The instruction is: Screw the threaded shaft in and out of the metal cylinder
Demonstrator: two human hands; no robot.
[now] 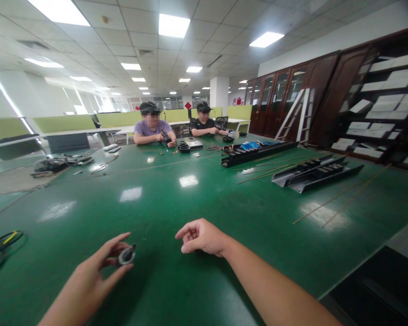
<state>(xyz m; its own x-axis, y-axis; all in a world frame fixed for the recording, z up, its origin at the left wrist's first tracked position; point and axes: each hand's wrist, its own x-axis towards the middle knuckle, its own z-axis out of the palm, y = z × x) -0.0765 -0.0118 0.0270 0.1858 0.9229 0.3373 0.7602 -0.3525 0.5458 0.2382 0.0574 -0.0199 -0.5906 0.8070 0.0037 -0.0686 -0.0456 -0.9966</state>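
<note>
The small round black part (126, 256) sits pinched between the fingertips of my left hand (88, 280), thumb under it and fingers curled over its top, so it rides at the very tip of that hand, at about one o'clock from my palm and just above the green table (177, 190). Its face shows a pale metal ring; I cannot make out finer detail. My right hand (202, 237) hovers at three o'clock from the part, near it but apart, loosely curled with the fingers folded in toward the palm and holding nothing. At nine o'clock from the part, by the table's left edge, lies a bundle of black and yellow cable (2, 244). Farther out at one to two o'clock rest long black metal trays (314, 174), with thin brass-coloured rods (340, 195) lying across the green surface near them. At twelve o'clock, across the table, two other people sit: one in a purple shirt (152, 129) with hands on a dark tool, and one in a black shirt (204, 124) beside them. Dark wooden cabinets (285, 97) line the wall at two o'clock.
</note>
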